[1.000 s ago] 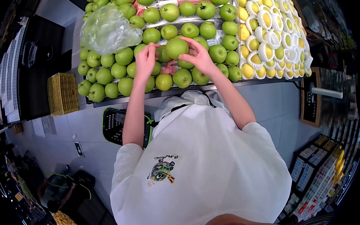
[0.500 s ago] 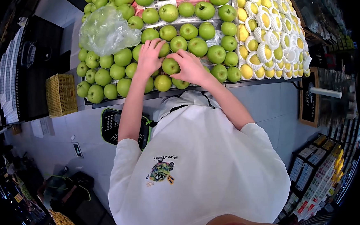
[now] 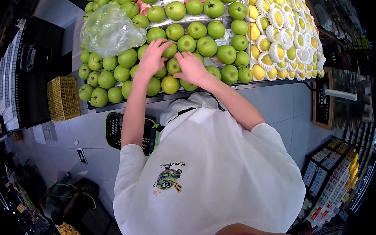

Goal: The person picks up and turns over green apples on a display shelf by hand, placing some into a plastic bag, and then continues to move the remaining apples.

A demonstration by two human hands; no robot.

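Rows of green apples lie on the display stand in front of me. My left hand reaches over the rows with its fingers curled round a green apple, palm down. Just to the right, my right hand has its thumb and fingers round another green apple, partly hidden by the hand. A yellowish-green apple sits below the two hands near the stand's front edge. A crumpled clear plastic bag rests on the apples to the left.
Yellow fruit in white foam nets fills the right part of the stand. Under the front edge stands a black basket with a green rim. A woven yellow basket is at the left. Another person is at the lower left.
My right hand has moved slightly left and up with its apple, which now sits among the neighbouring apples. My left hand has shifted only a little.
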